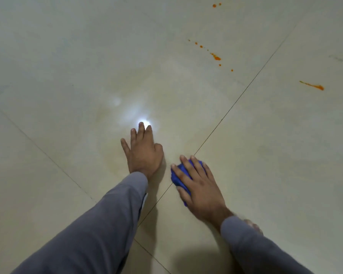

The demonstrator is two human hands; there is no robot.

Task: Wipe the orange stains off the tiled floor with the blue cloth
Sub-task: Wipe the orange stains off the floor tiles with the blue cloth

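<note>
Cloth of deep blue, soft and bunched into a lump (179, 176), is lying on the pale shiny tiled floor (67, 66), right beside a thin dark grout line (236, 103). The right hand (199, 189) is pressing down on the cloth with its fingers spread over it. The left hand (143, 153) is resting flat and bare on the floor just left of the cloth, fingers apart. Small orange stains (217, 58) are sitting far above the cloth, and one long orange streak (313, 86) is lying up and to its right. Grey sleeves (99, 224) are covering both arms. No writing is showing anywhere.
</note>
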